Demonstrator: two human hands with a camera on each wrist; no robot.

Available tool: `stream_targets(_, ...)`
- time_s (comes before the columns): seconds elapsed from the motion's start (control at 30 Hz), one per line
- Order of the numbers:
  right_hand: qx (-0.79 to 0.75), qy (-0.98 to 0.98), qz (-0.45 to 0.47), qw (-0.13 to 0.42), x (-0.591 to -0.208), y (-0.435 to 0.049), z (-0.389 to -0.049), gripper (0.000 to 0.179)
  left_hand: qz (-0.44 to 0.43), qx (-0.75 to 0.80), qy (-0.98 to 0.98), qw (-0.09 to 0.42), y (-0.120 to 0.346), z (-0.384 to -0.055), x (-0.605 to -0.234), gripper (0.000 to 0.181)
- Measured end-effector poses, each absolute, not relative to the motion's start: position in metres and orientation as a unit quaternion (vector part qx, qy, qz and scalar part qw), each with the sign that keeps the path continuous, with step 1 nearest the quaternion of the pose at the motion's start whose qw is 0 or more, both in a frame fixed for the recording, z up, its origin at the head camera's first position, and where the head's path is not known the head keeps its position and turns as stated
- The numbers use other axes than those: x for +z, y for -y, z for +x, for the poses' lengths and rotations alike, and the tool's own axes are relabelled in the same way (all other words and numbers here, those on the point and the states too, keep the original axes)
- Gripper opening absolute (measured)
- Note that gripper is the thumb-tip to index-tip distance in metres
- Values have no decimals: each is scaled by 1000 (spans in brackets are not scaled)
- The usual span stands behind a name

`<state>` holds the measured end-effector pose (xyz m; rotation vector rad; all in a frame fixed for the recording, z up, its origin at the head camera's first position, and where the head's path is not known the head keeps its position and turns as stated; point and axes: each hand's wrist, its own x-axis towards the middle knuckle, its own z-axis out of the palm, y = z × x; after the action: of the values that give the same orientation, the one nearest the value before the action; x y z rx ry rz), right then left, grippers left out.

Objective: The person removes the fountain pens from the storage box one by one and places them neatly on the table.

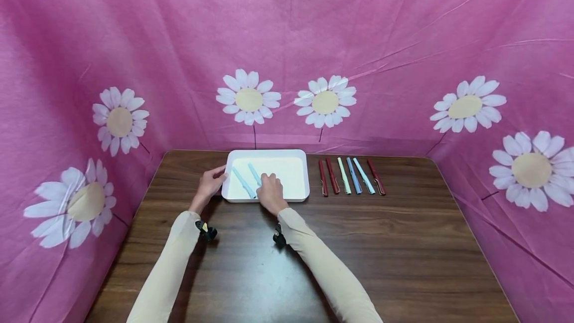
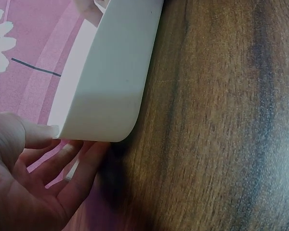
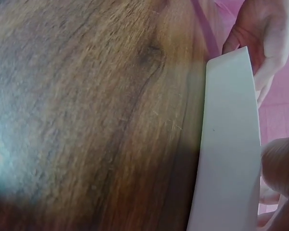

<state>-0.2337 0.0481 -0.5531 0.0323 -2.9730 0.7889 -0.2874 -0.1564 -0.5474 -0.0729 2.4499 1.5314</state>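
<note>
A white rectangular tray (image 1: 293, 199) stands at the back of the table. My left hand (image 1: 211, 187) holds its left end; the left wrist view has the thumb (image 2: 41, 134) at the rim and the other fingers against the outer wall. Inside the tray, one light blue pen (image 1: 243, 182) lies slanted on the left. Beside it is a second light blue pen (image 1: 253, 172), its near end covered by my right hand (image 1: 271, 193), whose curled fingers pinch it over the tray floor. In the right wrist view the tray's near wall (image 3: 229, 144) hides most of these fingers.
Right of the tray several pens lie in a row: two dark red pens (image 1: 323, 178), a pale green pen (image 1: 344, 176), a blue pen (image 1: 354, 176), a light blue pen (image 1: 363, 176) and another dark red pen (image 1: 376, 177). A pink flowered cloth (image 1: 287, 39) surrounds the wooden table (image 1: 403, 253).
</note>
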Motion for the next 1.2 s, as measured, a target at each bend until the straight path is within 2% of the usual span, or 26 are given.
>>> stream_targets(0.37, 244, 968, 6, 58, -547, -58, -234, 3, -21, 513, -849, 126, 154, -287, -549, 46)
stream_targets(0.67, 249, 963, -13, 102, -536, -76, -248, 28, -23, 511, -850, 124, 155, -288, -547, 47)
stream_targets(1.2, 195, 966, -3, 171, -531, -114, -248, 20, -26, 514, -848, 125, 155, -289, -549, 46)
